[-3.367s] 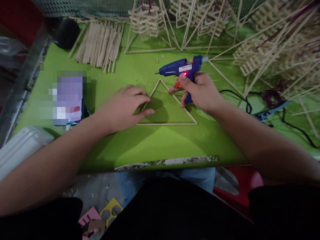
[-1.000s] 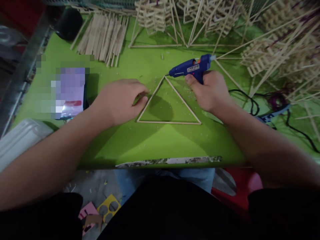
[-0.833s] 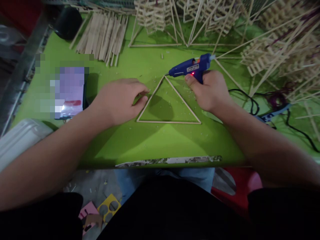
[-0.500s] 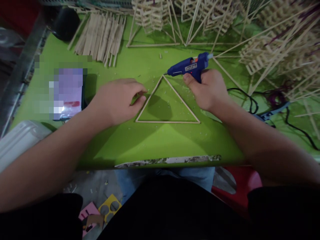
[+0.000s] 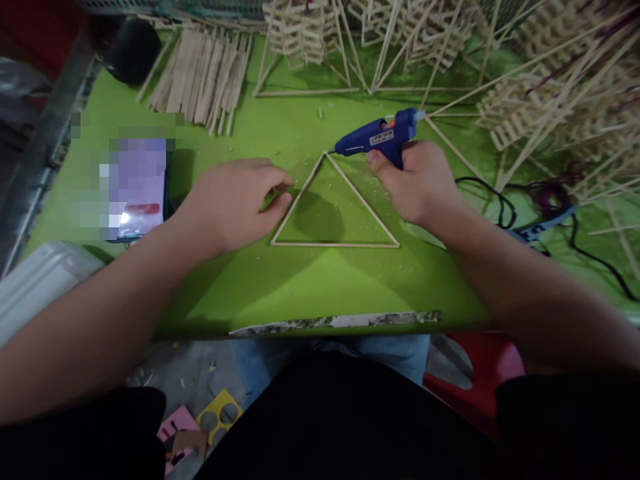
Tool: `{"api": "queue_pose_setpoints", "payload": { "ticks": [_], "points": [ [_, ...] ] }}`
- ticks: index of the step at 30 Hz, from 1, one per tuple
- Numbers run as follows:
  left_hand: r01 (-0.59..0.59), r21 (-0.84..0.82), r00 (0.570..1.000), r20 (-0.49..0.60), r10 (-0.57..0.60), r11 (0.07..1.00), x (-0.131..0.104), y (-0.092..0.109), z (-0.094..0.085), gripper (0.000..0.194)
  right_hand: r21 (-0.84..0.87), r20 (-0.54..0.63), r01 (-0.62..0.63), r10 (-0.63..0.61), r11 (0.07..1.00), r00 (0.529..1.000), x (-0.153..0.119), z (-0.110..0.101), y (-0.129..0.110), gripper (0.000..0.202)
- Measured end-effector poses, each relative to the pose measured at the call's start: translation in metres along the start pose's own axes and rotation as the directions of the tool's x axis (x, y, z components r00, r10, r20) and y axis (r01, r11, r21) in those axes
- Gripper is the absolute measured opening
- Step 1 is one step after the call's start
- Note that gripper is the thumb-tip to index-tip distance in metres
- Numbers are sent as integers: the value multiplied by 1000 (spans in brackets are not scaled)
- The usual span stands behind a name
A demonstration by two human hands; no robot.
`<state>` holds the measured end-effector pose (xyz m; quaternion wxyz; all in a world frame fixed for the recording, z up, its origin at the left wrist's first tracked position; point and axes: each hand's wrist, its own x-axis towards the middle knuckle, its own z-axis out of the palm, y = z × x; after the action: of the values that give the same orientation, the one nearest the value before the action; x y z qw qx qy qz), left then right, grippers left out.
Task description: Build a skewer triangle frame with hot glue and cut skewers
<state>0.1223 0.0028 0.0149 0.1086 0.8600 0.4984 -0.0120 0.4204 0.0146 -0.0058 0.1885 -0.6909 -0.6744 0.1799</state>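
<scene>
A triangle of thin wooden sticks [image 5: 335, 245] lies flat on the green table [image 5: 320, 287]. My right hand [image 5: 423, 179] is wrapped round the handle of a blue glue gun [image 5: 377, 137], whose nozzle is at the triangle's top corner. Beside the triangle's left stick is my left hand [image 5: 240, 200], palm down, its thumb and forefinger apart around a small gap. The fingertips are close to or touching that stick; nothing shows between them.
Loose sticks [image 5: 200, 77] lie in a pile at the back left, near a black round object [image 5: 133, 50]. A phone [image 5: 137, 187] and a white case [image 5: 45, 287] are at the left. Stick structures [image 5: 525, 113] fill the back and right, with black cord [image 5: 600, 253] nearby.
The glue gun and its nozzle have shifted very slightly down at the triangle's top corner. My left hand has stayed in place.
</scene>
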Motion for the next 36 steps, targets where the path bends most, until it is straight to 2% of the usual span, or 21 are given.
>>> {"api": "queue_pose_setpoints", "payload": {
  "ticks": [8,15,18,21,25,32,36],
  "points": [
    [-31,-1,999,-18,31,1000,-1,-4,0,49,88,5,37,-37,995,999,-2,0,4,49],
    [-29,7,998,-61,30,1000,-3,-5,0,48,142,-26,68,-65,988,998,-4,-2,4,56],
    [-37,4,997,-71,37,999,-2,-7,2,48,246,-64,100,-87,964,994,-5,0,6,57],
    [-52,1,995,-86,52,999,-1,-7,1,51,407,-131,155,-110,900,985,-3,-1,9,56],
    [-27,-11,995,-94,26,1000,-3,-5,-2,53,527,-181,171,-87,833,980,1,-12,14,43],
    [9,-85,991,-131,-20,996,-3,-9,-2,49,386,-108,-3,48,923,993,11,-49,30,34],
    [26,-185,979,-192,-62,982,1,-15,5,46,188,-104,-29,49,982,993,11,-71,38,32]
  ]
}}
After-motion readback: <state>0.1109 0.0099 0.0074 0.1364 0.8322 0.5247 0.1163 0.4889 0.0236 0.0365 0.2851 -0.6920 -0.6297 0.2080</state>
